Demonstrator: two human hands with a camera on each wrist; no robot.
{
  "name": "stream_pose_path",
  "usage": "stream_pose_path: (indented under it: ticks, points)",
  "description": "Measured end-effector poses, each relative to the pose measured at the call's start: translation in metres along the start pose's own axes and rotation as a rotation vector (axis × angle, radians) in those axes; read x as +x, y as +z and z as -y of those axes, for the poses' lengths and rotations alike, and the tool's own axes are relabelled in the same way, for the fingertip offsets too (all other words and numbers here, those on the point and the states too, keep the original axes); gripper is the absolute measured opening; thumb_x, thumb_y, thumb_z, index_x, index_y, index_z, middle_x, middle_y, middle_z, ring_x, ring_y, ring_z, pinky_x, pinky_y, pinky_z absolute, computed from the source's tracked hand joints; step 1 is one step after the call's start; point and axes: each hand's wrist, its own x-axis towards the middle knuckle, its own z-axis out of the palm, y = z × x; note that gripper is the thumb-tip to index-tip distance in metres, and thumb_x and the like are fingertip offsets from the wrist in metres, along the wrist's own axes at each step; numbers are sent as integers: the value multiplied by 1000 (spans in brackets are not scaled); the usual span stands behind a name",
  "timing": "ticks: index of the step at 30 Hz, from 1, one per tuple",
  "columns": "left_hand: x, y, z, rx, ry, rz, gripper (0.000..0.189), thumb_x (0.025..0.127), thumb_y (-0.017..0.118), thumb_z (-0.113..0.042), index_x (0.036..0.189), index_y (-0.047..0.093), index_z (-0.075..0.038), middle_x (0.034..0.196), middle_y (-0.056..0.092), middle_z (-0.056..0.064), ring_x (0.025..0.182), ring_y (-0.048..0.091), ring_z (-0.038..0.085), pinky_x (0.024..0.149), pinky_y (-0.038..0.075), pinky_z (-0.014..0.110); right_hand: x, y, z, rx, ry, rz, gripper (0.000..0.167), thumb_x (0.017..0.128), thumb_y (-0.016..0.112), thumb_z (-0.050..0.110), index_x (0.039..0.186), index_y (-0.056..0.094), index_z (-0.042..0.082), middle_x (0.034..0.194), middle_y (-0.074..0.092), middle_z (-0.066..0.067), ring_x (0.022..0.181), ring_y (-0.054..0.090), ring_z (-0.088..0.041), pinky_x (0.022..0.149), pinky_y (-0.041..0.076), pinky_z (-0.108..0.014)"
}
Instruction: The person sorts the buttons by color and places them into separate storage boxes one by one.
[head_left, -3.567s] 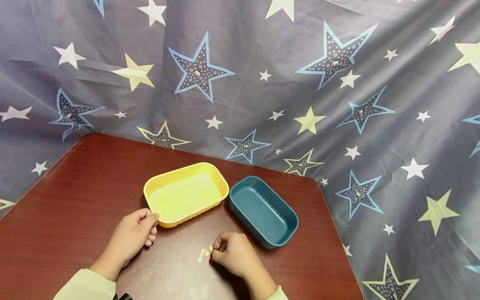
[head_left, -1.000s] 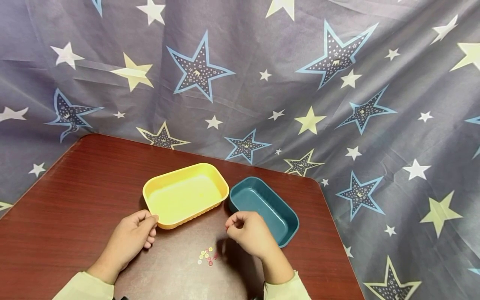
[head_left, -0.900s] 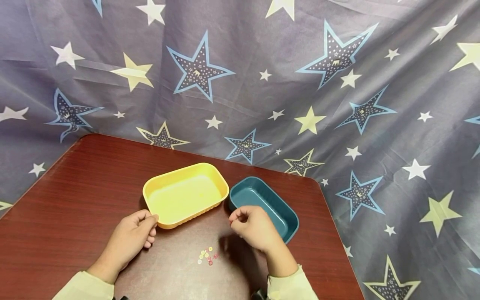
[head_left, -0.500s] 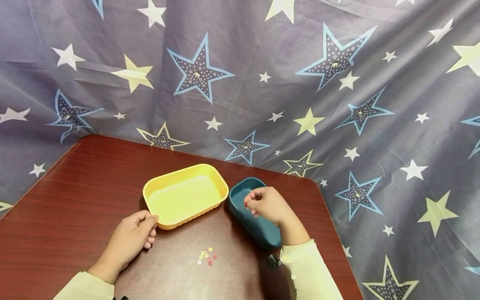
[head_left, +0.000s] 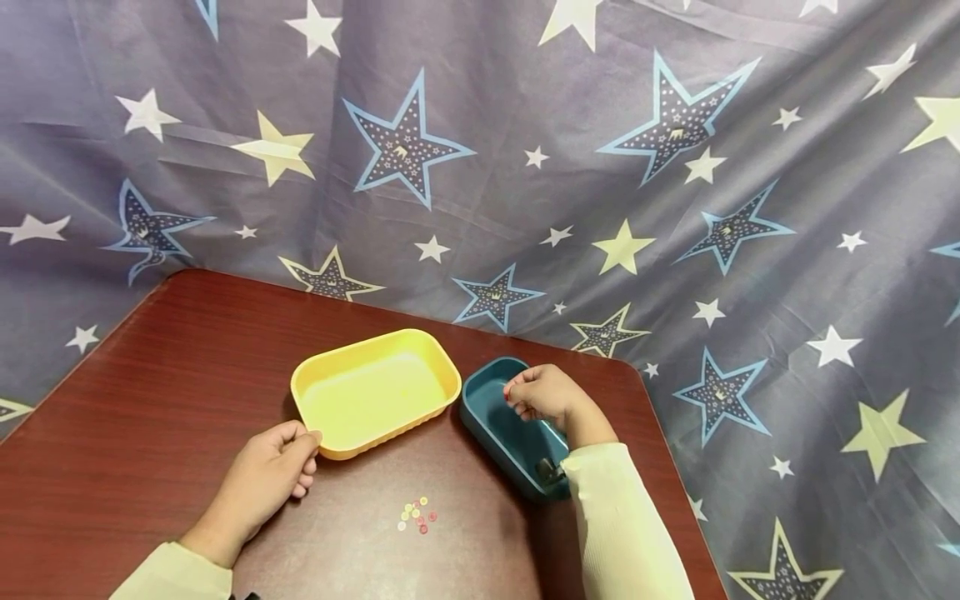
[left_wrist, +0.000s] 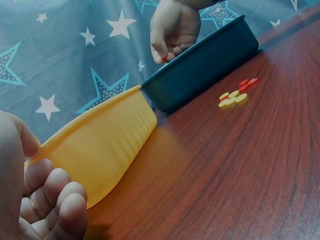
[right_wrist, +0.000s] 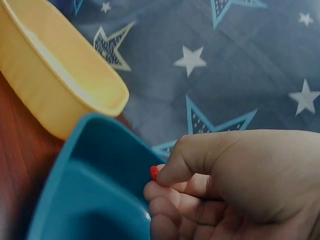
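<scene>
The fingers [right_wrist: 165,212] of the right hand [head_left: 551,393] are closed to a pinch: thumb and index fingertip have hold of a small red disc [right_wrist: 154,173], its edge peeping out between them, with the other fingers curled loosely below. In the head view that hand is over the blue tray [head_left: 498,418], the disc above its inside toward the far end; how high above the floor of the tray, I cannot tell. A black object [head_left: 550,472] shows by the right wrist, next to the pale sleeve [head_left: 626,521]. The left hand [head_left: 266,467] is curled, thumb and fingers gripping the rim of the yellow tray [head_left: 378,400] at its near left corner. The two trays stand upright on the reddish-brown table [head_left: 187,358], side by side — their nearest corners very close. In front of them lies a little group of discs [head_left: 416,513] — yellow, red and one whitish — bunched together, apart from both hands. Behind the table hangs a grey star-patterned cloth [head_left: 480,208].
</scene>
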Motion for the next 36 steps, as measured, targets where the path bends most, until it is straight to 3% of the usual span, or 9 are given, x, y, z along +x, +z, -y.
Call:
stream_pose_path:
  ticks: [6,17,23,30,36]
  points:
    - [-1,0,-1,2,8,1,37,115,61,-35,100,65,-1,85,66,5,67,68,16,60,65,32,13,1,-9,-35,71,-1,18,93,73,4,105,77,-8,81,72,-5,68,63,-16,65,59,-28]
    - [0,0,0,3,6,-4,35,116,61,-34,100,65,-3,85,65,3,67,67,15,60,64,31,18,9,-13,-40,117,-15,16,101,73,6,108,77,-8,84,73,-7,70,64,-16,67,60,-28]
    - [-1,0,0,-6,16,0,36,116,61,-34,100,65,-1,85,65,5,66,68,15,60,65,32,13,8,-8,-71,101,-16,17,103,73,9,107,78,-7,88,74,-9,72,64,-18,68,61,-29]
    - [0,0,0,-19,21,3,37,116,61,-33,101,64,0,84,65,6,65,67,14,59,64,32,6,9,-9,-120,67,-34,15,99,75,8,84,72,5,81,70,-7,70,63,-18,67,62,-30]
    - [0,-1,0,-22,11,4,36,115,61,-33,101,64,0,84,65,6,66,67,15,59,64,32,-2,12,-1,-160,14,-49,13,98,76,10,85,73,7,79,69,-5,70,65,-17,65,62,-29]
